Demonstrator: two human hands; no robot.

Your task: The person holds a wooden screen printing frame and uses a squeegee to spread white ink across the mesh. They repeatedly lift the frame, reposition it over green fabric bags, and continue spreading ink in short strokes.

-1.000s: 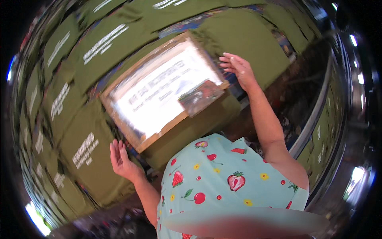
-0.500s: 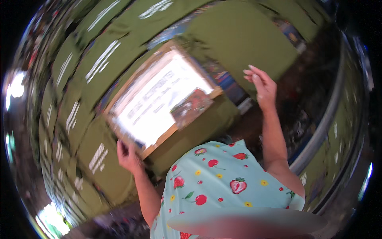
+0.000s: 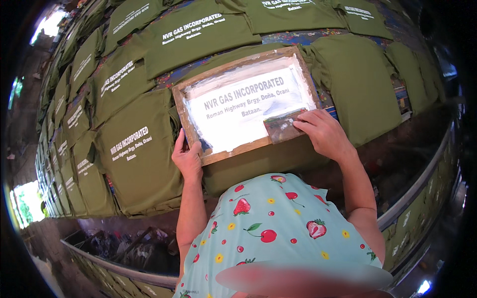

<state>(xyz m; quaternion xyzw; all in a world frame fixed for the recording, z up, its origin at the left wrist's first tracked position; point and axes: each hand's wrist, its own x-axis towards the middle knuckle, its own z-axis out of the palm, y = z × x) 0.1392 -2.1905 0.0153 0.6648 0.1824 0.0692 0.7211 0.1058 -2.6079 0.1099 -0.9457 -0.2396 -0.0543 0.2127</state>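
A wooden-framed printing screen lies tilted over an olive green shirt. White ink covers its mesh, and dark lettering shows through. My left hand holds the frame's lower left corner, thumb on the near side and fingers along the outer edge. On the mesh's lower right part rests a flat, brown, ink-stained squeegee. My right hand has its fingers closed on the squeegee's right end. The palm side of that hand is hidden.
Olive shirts with white print lie in rows to the left and beyond. A plain olive shirt lies right of the screen. A metal rail curves along the right, and another rail runs at lower left.
My right hand has come down from the air onto the squeegee. My left hand still holds the frame corner. The view has turned, so the screen appears farther right and more level.
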